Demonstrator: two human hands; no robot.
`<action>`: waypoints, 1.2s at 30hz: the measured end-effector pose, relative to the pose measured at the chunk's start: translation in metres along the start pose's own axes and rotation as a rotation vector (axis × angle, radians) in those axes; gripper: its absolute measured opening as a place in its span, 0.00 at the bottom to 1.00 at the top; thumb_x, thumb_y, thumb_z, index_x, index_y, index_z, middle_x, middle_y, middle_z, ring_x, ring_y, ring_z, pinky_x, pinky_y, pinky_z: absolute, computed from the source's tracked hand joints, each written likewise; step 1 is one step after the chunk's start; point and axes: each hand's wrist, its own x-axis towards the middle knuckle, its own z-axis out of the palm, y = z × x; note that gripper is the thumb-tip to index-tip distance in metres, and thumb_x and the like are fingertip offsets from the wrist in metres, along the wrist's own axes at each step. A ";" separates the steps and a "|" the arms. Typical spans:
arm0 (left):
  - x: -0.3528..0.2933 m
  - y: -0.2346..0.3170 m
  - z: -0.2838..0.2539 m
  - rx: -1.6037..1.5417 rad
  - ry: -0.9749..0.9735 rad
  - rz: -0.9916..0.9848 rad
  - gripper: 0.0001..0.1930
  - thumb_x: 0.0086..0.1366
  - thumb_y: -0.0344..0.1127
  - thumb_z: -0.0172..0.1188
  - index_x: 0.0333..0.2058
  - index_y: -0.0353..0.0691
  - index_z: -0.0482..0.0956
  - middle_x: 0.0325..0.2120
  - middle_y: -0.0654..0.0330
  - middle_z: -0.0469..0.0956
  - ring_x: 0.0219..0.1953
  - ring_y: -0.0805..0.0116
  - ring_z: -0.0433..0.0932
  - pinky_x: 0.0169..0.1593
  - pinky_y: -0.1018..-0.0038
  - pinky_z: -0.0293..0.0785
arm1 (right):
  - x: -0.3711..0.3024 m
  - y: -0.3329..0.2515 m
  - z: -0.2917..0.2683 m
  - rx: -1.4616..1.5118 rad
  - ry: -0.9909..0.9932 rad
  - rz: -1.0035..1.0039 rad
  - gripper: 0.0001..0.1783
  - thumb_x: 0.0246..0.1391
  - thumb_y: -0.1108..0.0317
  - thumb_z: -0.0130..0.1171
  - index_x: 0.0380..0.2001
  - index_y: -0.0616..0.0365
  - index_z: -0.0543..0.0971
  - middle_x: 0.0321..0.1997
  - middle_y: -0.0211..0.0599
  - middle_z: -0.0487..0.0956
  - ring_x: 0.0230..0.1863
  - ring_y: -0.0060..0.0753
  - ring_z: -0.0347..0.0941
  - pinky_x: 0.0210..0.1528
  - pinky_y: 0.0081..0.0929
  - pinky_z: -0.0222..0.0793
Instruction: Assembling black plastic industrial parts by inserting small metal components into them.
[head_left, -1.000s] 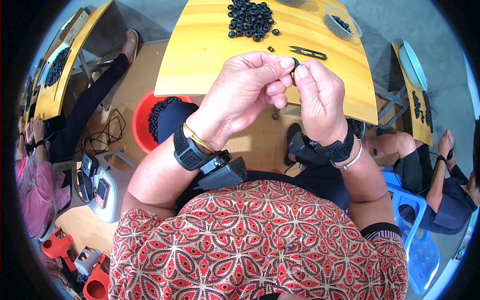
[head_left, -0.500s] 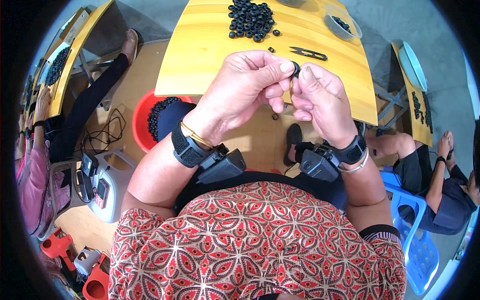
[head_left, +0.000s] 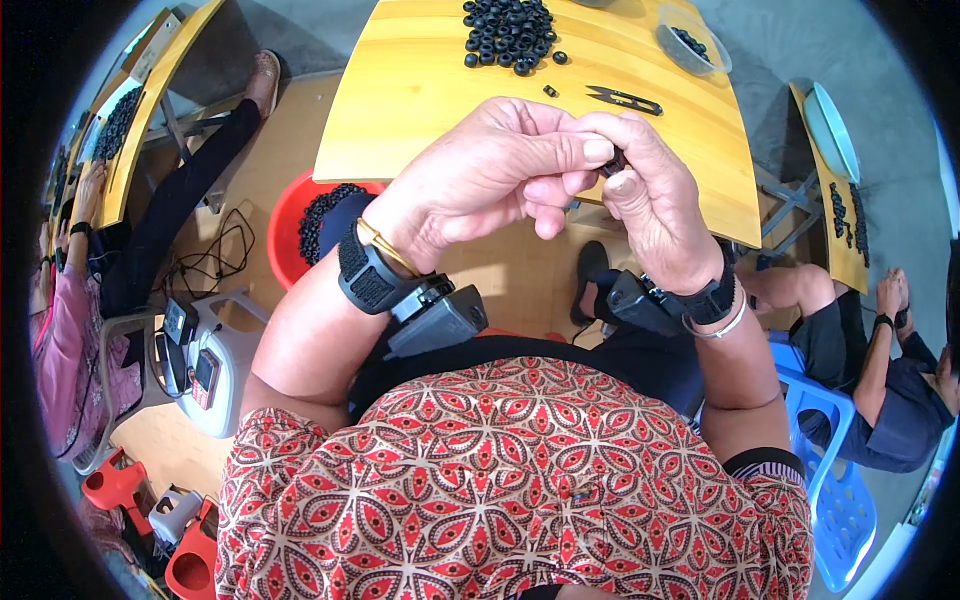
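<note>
A small black round part [head_left: 613, 162] sits between the fingertips of both my hands, above the near edge of the yellow wooden table [head_left: 420, 110]. My left hand [head_left: 490, 175] pinches it with thumb and forefinger. Closed around its other side is my right hand [head_left: 660, 190], whose fingers partly cover it. Beyond my hands lie black thread snips [head_left: 625, 100] and a tiny black piece [head_left: 550, 91]. A pile of black ring-shaped parts [head_left: 508, 38] rests farther back, with a single one [head_left: 560, 58] beside it.
At the table's far right stands a clear plastic bowl [head_left: 690, 52] with black parts. A red basin [head_left: 285, 245] of black parts is below the table's left corner. People sit at side tables left and right. A blue plastic chair [head_left: 835, 500] stands at the right.
My right hand has turned, its forefinger now curling over the top of the black part. Both hands have shifted slightly right, and the part shows at a different angle.
</note>
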 end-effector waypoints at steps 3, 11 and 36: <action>0.002 -0.005 0.006 -0.042 0.030 0.015 0.09 0.57 0.35 0.53 0.26 0.34 0.72 0.15 0.66 0.68 0.11 0.83 0.62 0.14 0.84 0.63 | 0.002 0.006 0.001 -0.098 0.066 -0.113 0.24 0.53 0.51 0.42 0.40 0.63 0.68 0.30 0.41 0.67 0.32 0.36 0.63 0.38 0.25 0.60; 0.000 -0.011 0.011 -0.065 0.062 0.048 0.08 0.58 0.34 0.52 0.30 0.35 0.71 0.18 0.66 0.69 0.12 0.84 0.57 0.13 0.86 0.60 | 0.006 0.002 0.003 -0.212 0.118 -0.213 0.16 0.53 0.59 0.46 0.37 0.63 0.68 0.34 0.41 0.63 0.34 0.35 0.62 0.38 0.25 0.61; 0.011 -0.018 0.025 0.800 0.125 0.597 0.46 0.28 0.43 0.73 0.49 0.35 0.61 0.39 0.58 0.69 0.42 0.72 0.68 0.46 0.78 0.65 | 0.003 -0.011 0.006 -0.281 0.076 -0.253 0.18 0.41 0.71 0.54 0.38 0.61 0.64 0.29 0.42 0.68 0.28 0.44 0.67 0.28 0.31 0.64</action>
